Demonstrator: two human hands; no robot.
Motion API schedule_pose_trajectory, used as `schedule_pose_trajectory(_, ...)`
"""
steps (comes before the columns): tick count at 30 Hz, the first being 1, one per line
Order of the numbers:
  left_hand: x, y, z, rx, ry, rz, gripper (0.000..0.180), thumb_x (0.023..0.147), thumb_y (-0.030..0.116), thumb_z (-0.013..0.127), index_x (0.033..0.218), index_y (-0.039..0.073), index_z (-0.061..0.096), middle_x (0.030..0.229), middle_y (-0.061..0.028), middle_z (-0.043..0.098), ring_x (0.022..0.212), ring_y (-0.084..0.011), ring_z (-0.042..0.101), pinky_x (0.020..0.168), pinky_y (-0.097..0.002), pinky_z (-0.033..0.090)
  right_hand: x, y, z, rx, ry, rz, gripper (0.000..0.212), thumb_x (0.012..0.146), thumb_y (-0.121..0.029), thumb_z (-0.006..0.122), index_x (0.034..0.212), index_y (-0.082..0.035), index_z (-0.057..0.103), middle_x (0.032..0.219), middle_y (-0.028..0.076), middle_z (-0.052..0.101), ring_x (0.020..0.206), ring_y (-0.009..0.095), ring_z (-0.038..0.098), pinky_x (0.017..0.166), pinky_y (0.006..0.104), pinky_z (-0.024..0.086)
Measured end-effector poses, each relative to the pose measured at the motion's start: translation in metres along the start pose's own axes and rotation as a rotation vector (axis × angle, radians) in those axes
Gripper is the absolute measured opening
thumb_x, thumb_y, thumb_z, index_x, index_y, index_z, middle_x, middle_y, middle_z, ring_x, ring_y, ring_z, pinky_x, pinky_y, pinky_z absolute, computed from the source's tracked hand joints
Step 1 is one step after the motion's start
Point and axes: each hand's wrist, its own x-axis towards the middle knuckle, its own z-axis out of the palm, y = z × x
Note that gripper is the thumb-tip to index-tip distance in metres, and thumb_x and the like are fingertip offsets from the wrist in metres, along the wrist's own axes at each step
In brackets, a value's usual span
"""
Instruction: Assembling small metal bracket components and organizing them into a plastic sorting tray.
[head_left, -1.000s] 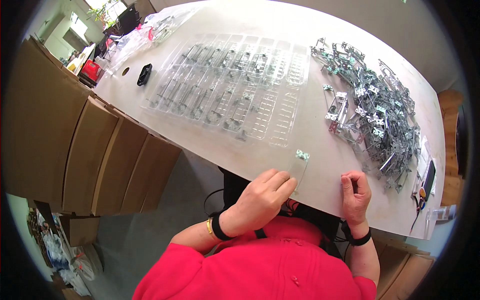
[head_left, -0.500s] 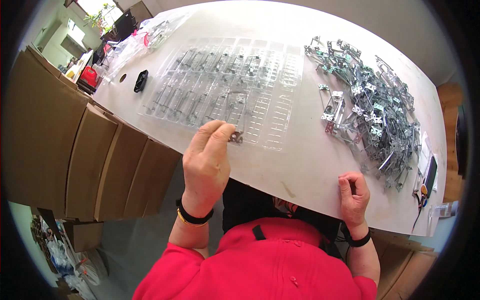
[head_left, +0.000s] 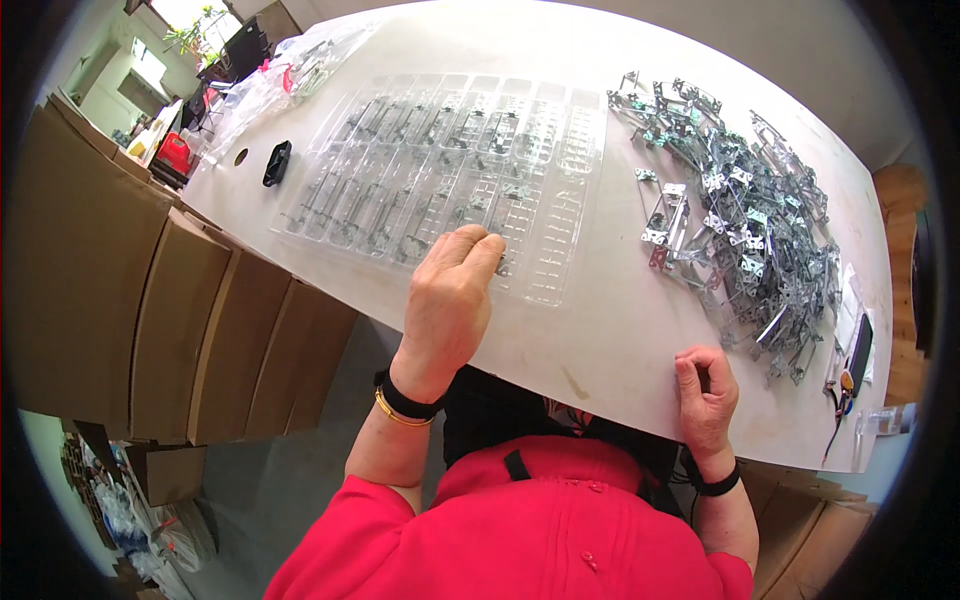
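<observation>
A clear plastic tray with long compartments lies on the white table, and metal linkage parts with small end plates fill many of them. My left hand is over the tray's near edge, its thumb and fingers pinched together on a metal linkage part. That part lies lengthwise along a compartment right of the filled ones; my fingers hide some of its near end. My right hand rests at the table's front edge, fingers curled in a loose fist with nothing visible in it.
A large heap of tangled metal linkage parts covers the table's right side. Pliers or cutters lie at the far right edge. A black plastic piece sits left of the tray, clear bags beyond. Cardboard boxes stand along the left.
My left hand has moved right and slightly forward, lowering the linkage part into the tray. The tray has shifted slightly. My right hand has stayed in place.
</observation>
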Motion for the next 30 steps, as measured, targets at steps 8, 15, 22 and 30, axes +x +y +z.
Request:
schedule_pose_trajectory(8, 0.005, -0.008, 0.009, 0.058, -0.001, 0.038, 0.027, 0.08, -0.011, 0.068, 0.103, -0.001, 0.076, 0.106, -0.0144, 0.075, 0.098, -0.0336, 0.07, 0.085, -0.0419, 0.058, 0.0, -0.001, 0.0, 0.006, -0.011, 0.014, 0.015, 0.105, -0.014, 0.075, 0.103, -0.005, 0.064, 0.099, 0.005, 0.068, 0.085, 0.013, 0.059, 0.077, 0.0266, 0.049)
schedule_pose_trajectory(15, 0.005, -0.008, 0.013, 0.154, -0.015, 0.041, 0.023, 0.08, -0.006, 0.07, 0.099, 0.003, 0.079, 0.103, -0.0115, 0.074, 0.099, -0.031, 0.069, 0.089, -0.0409, 0.056, 0.0, 0.0, -0.001, 0.003, -0.016, 0.024, 0.015, 0.104, -0.014, 0.075, 0.103, -0.004, 0.064, 0.1, 0.006, 0.07, 0.085, 0.014, 0.06, 0.078, 0.0271, 0.049)
schedule_pose_trajectory(22, 0.003, -0.008, 0.015, 0.154, -0.047, -0.014, 0.02, 0.082, -0.004, 0.074, 0.1, 0.003, 0.08, 0.102, -0.0107, 0.072, 0.098, -0.0305, 0.066, 0.092, -0.0425, 0.052, 0.0, 0.0, 0.0, -0.003, -0.006, 0.023, 0.015, 0.104, -0.014, 0.075, 0.103, -0.004, 0.065, 0.1, 0.007, 0.07, 0.085, 0.014, 0.061, 0.077, 0.0272, 0.049)
schedule_pose_trajectory(30, 0.003, -0.005, 0.007, 0.13, 0.03, -0.049, 0.028, 0.085, -0.011, 0.069, 0.107, 0.002, 0.079, 0.107, -0.0142, 0.072, 0.104, -0.0333, 0.067, 0.094, -0.0437, 0.052, -0.002, 0.001, -0.001, -0.014, -0.011, 0.048, 0.015, 0.105, -0.014, 0.075, 0.103, -0.004, 0.064, 0.1, 0.006, 0.069, 0.085, 0.014, 0.06, 0.077, 0.0269, 0.049)
